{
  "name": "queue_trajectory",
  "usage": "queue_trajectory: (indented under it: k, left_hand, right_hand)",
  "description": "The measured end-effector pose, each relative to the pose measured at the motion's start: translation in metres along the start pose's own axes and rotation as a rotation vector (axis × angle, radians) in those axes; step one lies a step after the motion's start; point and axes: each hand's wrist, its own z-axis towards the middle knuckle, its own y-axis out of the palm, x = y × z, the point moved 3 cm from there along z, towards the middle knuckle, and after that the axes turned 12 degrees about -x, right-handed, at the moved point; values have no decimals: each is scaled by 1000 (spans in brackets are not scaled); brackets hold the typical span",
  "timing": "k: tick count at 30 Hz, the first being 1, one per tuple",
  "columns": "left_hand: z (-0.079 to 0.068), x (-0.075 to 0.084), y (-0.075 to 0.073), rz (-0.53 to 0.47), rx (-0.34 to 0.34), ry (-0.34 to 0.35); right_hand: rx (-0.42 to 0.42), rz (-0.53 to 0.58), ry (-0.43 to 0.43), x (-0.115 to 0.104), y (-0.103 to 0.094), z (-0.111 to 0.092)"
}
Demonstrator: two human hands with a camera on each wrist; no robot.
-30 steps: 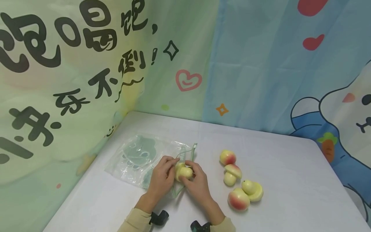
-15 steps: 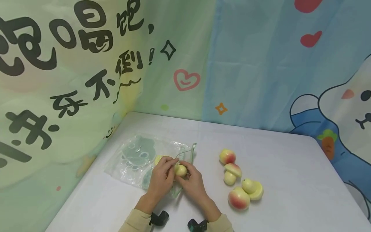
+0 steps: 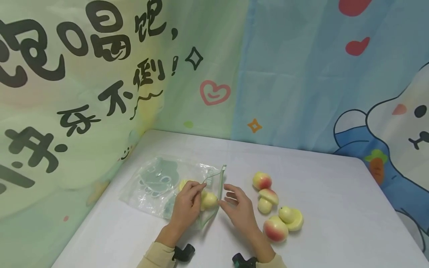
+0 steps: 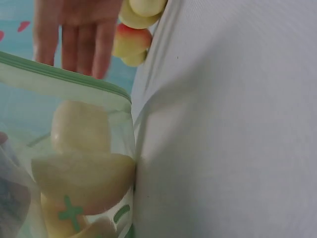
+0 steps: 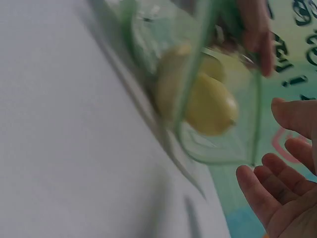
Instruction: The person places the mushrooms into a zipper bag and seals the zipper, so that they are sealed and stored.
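"What was the left hand (image 3: 185, 204) doing?"

"Pinching the rim of the clear zip bag (image 3: 164, 173); a mushroom-shaped toy (image 3: 209, 200) lay just inside its gaping mouth."

"And the right hand (image 3: 239, 208)?"

"Just beside the mouth, fingers spread, holding nothing. More toys (image 3: 265, 205) sat on the table (image 3: 328, 190), to its right."

"How was that best done?"

"With a firm pinch, I'd judge, the rim held up, and the toy nudged deeper, clear of the zip."

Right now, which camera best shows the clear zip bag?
The head view: most of the clear zip bag shows around the left hand. The left wrist view crops it; the right wrist shows only part, gaping open.
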Motion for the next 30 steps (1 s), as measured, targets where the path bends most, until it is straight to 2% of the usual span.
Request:
queue_trajectory:
  k: [5, 10, 14, 17, 20, 23, 25, 27, 30]
  left_hand:
    - [-1, 1, 2, -3, -1, -3]
    - [-2, 1, 2, -1, -10, -29]
    - [-1, 1, 1, -5, -27, -40]
    - [0, 0, 0, -2, -29, -35]
    - [0, 0, -1, 6, -34, -34]
    - [-1, 0, 0, 12, -38, -41]
    - [-2, 0, 0, 17, -35, -37]
    - [-3, -1, 1, 16, -32, -41]
    - [-3, -1, 1, 13, -27, -37]
  right_hand:
    - [168, 17, -33, -12, -36, -11]
    - [271, -17, -120, -26, -72, -27]
    - [352, -119, -192, -31, -98, -43]
    - [429, -228, -169, -31, -116, -55]
    - [490, -316, -47, -17, -137, -68]
    - [480, -328, 177, 1, -156, -79]
    - [396, -319, 346, 10, -166, -86]
    - [271, -307, 460, 16, -172, -91]
    - [84, -306, 515, 21, -176, -95]
